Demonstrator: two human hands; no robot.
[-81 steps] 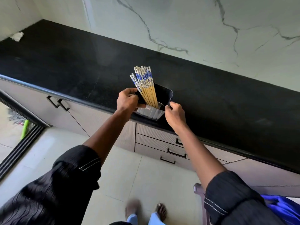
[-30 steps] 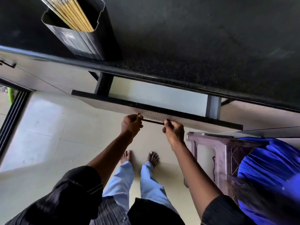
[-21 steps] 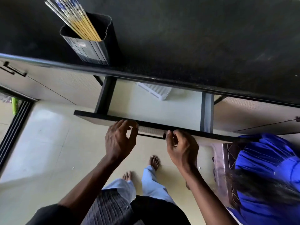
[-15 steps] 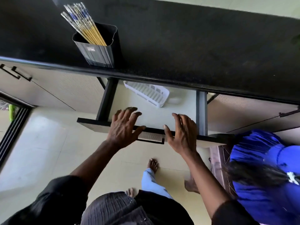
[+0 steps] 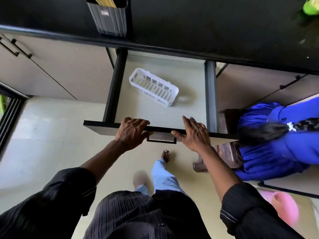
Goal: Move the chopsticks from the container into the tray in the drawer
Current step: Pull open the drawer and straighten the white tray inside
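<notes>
Pulled further out than half a second ago, the drawer (image 5: 189, 80) is now seen open almost to its back wall. The white slotted tray (image 5: 154, 88), then half hidden under the countertop (image 5: 215, 23), is shown whole.

Left hand (image 5: 132, 133) is placed at the drawer front (image 5: 101, 127), with its fingers hooked over the top edge and the thumb laid along the face below. Earlier those fingers were spread flat. Right hand (image 5: 194, 133) is held at 3 o'clock of the left, fingers straight and close together, reaching over the same edge into the drawer. Its thumb is stuck out toward 9 o'clock, and no grip is made by it. Black bar handle (image 5: 161, 141) is seen between the two thumbs, just beside both; contact cannot be told.

Tray is laid on the drawer floor at 12 o'clock of the hands, toward the left rear, its long side run from 10 to 4 o'clock. Chopsticks (image 5: 104, 1) are kept in the black ribbed container (image 5: 110, 19), their tops cut off by the frame. Container is stood on the countertop at 11 o'clock of the drawer, near the counter's front edge.

At 3 o'clock a person in blue (image 5: 279, 135) is seen by a brown stool (image 5: 229, 152). Green item (image 5: 311, 5) is blurred at 1 o'clock on the countertop and cannot be identified.
</notes>
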